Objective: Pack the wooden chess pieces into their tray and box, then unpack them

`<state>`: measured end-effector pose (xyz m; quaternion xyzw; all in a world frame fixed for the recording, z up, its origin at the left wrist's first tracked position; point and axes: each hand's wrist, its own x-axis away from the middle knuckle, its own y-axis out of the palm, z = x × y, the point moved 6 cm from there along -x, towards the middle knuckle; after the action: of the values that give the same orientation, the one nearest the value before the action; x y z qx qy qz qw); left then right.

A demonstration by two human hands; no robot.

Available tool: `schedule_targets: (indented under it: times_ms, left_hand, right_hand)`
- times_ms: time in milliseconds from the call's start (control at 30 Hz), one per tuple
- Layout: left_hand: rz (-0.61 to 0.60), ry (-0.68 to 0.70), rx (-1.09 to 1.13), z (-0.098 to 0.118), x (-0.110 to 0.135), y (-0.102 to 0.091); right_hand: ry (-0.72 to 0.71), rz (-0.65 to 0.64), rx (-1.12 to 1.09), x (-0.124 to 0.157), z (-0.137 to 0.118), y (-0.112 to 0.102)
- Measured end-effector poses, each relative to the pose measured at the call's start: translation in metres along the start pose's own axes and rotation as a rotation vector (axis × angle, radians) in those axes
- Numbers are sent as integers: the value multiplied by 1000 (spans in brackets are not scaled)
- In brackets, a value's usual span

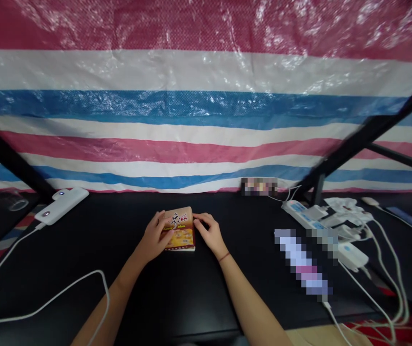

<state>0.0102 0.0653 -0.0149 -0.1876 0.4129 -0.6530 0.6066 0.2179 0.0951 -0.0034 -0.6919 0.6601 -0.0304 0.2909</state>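
Observation:
A small printed box [179, 236], brown and yellow with dark brush-style characters on its cover, lies flat on the black table in front of me. My left hand [155, 237] grips its left side, with the thumb over the cover and the fingers along the upper left edge. At the opposite side, my right hand [210, 234] has its thumb and bent fingertips against the right edge near the upper corner. The lid's middle shows between the two hands. Whether it is a box or a thick booklet is hard to tell.
A white power bank [61, 206] with a looping white cable [65, 289] lies to the left. On the right are a blurred-out phone [301, 262] and a power strip [308, 218] crowded with chargers and cords. Behind the table [198, 302] hangs a striped plastic sheet [177, 110].

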Motion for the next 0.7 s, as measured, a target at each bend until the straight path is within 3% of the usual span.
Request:
schedule_targets:
  times_ms: [233,367,500,700]
  left_hand:
    - [-108,118,-78,30,10,12]
    - [-40,101,-8,33,7,7]
    - [230,34,165,30,7,-20]
    - [729,-209,268,0,33,-61]
  right_hand:
    - [-84,-7,-147,5,-21,2]
    - [-105,-28,-93,7,-27,3]
    - [-69,-7,-58,7,-17,7]
    - [75,143,-87,5,10,6]
